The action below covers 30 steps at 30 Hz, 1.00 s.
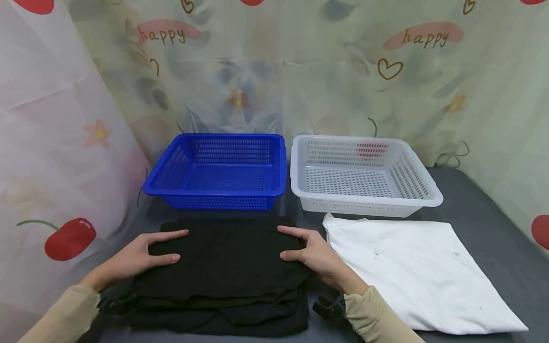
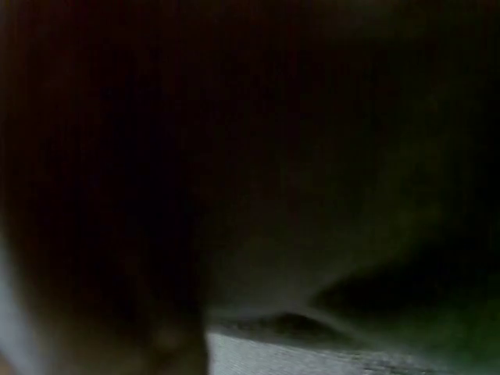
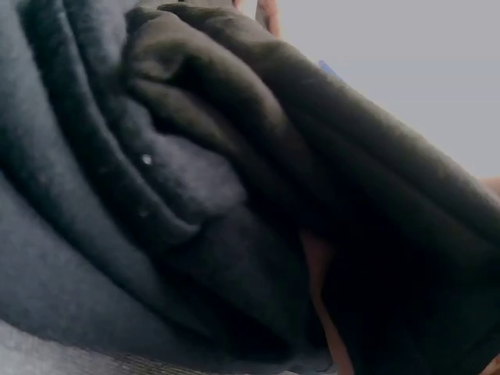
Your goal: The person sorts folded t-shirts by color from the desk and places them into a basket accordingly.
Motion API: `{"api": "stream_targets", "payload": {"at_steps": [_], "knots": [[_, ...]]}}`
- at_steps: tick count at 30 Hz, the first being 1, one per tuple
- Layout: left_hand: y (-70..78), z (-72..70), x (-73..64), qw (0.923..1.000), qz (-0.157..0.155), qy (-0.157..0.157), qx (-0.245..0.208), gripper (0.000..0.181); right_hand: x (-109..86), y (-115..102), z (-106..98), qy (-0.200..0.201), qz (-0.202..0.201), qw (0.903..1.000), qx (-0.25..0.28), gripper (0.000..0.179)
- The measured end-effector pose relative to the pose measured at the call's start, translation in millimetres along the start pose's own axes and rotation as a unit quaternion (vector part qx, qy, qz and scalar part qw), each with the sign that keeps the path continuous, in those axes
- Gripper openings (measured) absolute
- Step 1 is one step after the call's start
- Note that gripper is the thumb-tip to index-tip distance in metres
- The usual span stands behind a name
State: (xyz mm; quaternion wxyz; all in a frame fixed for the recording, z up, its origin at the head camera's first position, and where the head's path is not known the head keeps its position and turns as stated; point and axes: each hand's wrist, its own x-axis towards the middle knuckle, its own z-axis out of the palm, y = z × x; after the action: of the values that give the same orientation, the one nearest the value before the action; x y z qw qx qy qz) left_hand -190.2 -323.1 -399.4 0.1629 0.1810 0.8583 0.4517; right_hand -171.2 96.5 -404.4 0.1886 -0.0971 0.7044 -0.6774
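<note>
Black folded cloth [image 1: 231,267]: layered pile on the bench [image 1: 456,197], toward 7 o'clock in the head view; upper face fairly smooth, loose folds showing along its 6 o'clock side.
Left hand [image 1: 137,255]: at the cloth's 9 to 10 o'clock side; grasping it, forefinger and thumb laid on top, other fingers out of sight at the edge.
Right hand [image 1: 315,252]: at 2 to 3 o'clock on the same cloth; likewise grasping, forefinger and thumb on top; right wrist view shows a strip of skin between the fabric layers.
Blue basket [image 1: 218,202]: perforated plastic, 12 o'clock of the black cloth, just beside it.
White basket [image 1: 364,206]: perforated plastic, 3 o'clock of the blue one, a narrow gap between.
White cloth [image 1: 416,276]: flat and folded, 3 o'clock of the black pile; a few small dark marks; its 11 o'clock corner close to the white basket.
Beige sleeves [image 1: 373,309]: both forearms; dark wristbands [image 1: 336,307] by the hands.
Printed curtain [image 1: 317,100]: 12 o'clock backdrop; "happy" lettering, hearts, flowers.
Left wrist view: mostly dark, detail unreadable.
</note>
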Motion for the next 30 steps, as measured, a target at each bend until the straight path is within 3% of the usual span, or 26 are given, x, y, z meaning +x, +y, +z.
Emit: {"api": "stream_targets", "payload": {"at_steps": [5, 10, 18, 24, 30], "knots": [[0.4, -0.2, 0.4, 0.9996, -0.009, 0.000, -0.028, 0.061, 0.1, 1.1, -1.6, 0.013, -0.021, 0.9996, -0.014, 0.064], [5.8, -3.0, 1.9, 0.9990, 0.001, -0.003, -0.044, 0.062, -2.9, -1.4, -7.6, 0.025, -0.025, 0.9991, -0.022, 0.064], [29.4, -12.5, 0.4, 0.9985, 0.014, 0.013, -0.052, 0.064, -8.1, -27.9, -23.5, -0.007, -0.049, 0.9987, 0.011, 0.065], [48.5, -22.8, -4.7, 0.9980, 0.036, 0.020, -0.047, 0.063, -15.0, -38.8, -26.5, -0.004, -0.090, 0.9959, 0.005, 0.066], [71.8, -42.6, 3.8, 0.9967, 0.062, 0.051, -0.007, 0.062, -10.4, -61.3, -27.6, 0.012, -0.121, 0.9925, -0.009, 0.065]]}}
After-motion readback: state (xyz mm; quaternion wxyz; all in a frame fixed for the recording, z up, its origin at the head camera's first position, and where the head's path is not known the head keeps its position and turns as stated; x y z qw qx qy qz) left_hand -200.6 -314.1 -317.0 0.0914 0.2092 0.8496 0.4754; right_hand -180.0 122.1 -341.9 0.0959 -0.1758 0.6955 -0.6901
